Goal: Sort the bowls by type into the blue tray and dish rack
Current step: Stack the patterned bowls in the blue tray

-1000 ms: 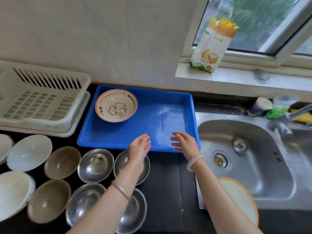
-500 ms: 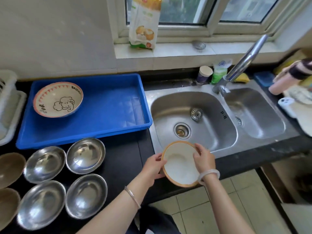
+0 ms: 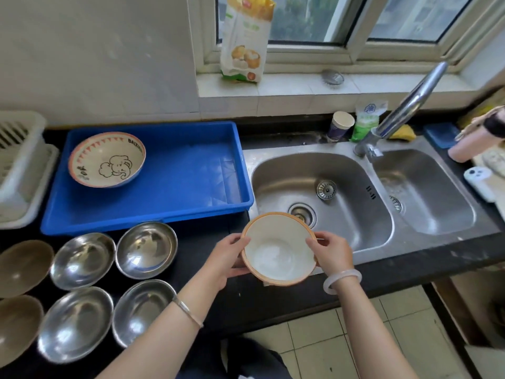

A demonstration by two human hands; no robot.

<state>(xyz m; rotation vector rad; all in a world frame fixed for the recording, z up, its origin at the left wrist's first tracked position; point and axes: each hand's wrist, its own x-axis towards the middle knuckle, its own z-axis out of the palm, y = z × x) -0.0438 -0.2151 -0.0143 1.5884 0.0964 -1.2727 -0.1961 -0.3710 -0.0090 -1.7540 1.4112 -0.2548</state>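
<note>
I hold a white bowl with an orange rim (image 3: pixel 278 250) in both hands, above the counter's front edge by the sink. My left hand (image 3: pixel 226 255) grips its left side and my right hand (image 3: pixel 332 253) its right side. The blue tray (image 3: pixel 177 173) lies at the back of the counter with an elephant-print bowl (image 3: pixel 107 160) in its left part. The white dish rack (image 3: pixel 21 165) sits at the far left, partly cut off. Several steel bowls (image 3: pixel 146 248) stand in front of the tray. Two brown bowls (image 3: pixel 23 266) are at the left edge.
A double steel sink (image 3: pixel 322 192) with a tap (image 3: pixel 404 108) lies to the right of the tray. A cup (image 3: pixel 340 125), a green packet and a sponge stand behind it. A food bag (image 3: pixel 244 39) leans on the windowsill. A pink bottle (image 3: pixel 470 149) stands at the far right.
My hands moved from the tray's front edge to the sink side and took hold of the orange-rimmed bowl. It has since come up and a little left, now more upright.
</note>
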